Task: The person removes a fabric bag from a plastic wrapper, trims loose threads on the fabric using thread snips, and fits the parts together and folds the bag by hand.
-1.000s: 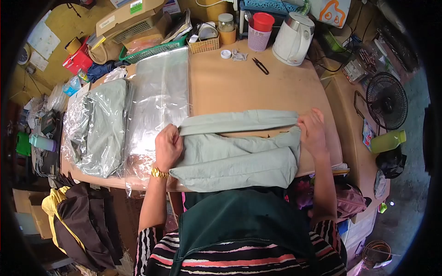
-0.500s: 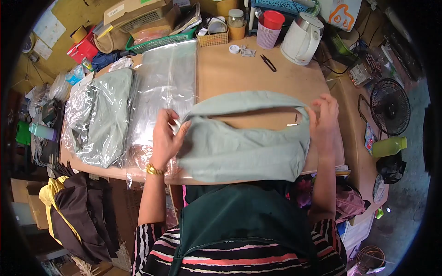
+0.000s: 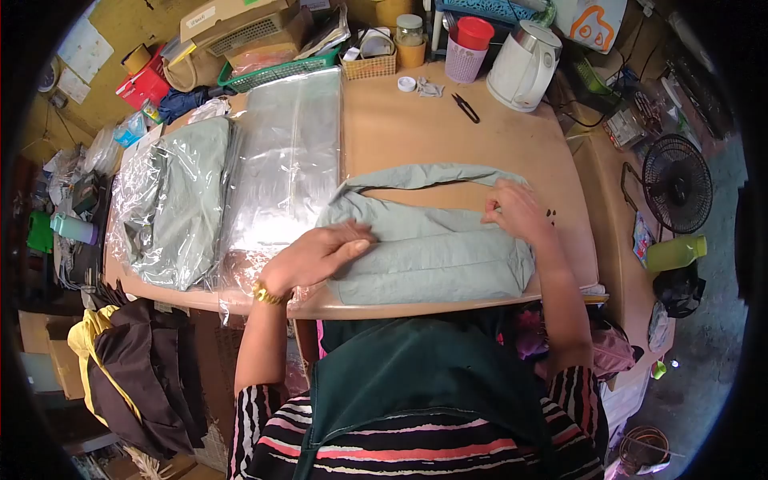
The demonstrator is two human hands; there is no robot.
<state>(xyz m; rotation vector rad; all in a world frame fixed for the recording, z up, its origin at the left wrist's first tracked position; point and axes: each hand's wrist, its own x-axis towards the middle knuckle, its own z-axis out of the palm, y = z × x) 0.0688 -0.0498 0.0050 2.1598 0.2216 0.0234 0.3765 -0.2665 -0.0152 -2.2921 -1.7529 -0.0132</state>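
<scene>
A pale green cloth bag (image 3: 432,268) with a wide strap lies on the brown table (image 3: 400,136) close to its front edge. The strap curves above the body, with a gap between them. My left hand (image 3: 324,252) rests on the bag's left part, its fingers extended and slightly blurred. Over the right upper part, my right hand (image 3: 516,210) has its fingers curled together at the cloth; whether it pinches fabric is hard to see. Left of the bag are clear plastic sleeves (image 3: 284,152) and folded green cloth in clear plastic (image 3: 188,200).
Black thread snips (image 3: 466,108) lie near a white kettle (image 3: 524,68). A pink cup (image 3: 466,60), a small basket (image 3: 370,66) and a green basket (image 3: 280,74) line the back. A fan (image 3: 677,182) and green bottle (image 3: 676,254) stand at the right.
The bag was held up at both ends by its strap and now lies flatter. My left hand has moved right onto the cloth; my right hand has moved left and its fingers have curled.
</scene>
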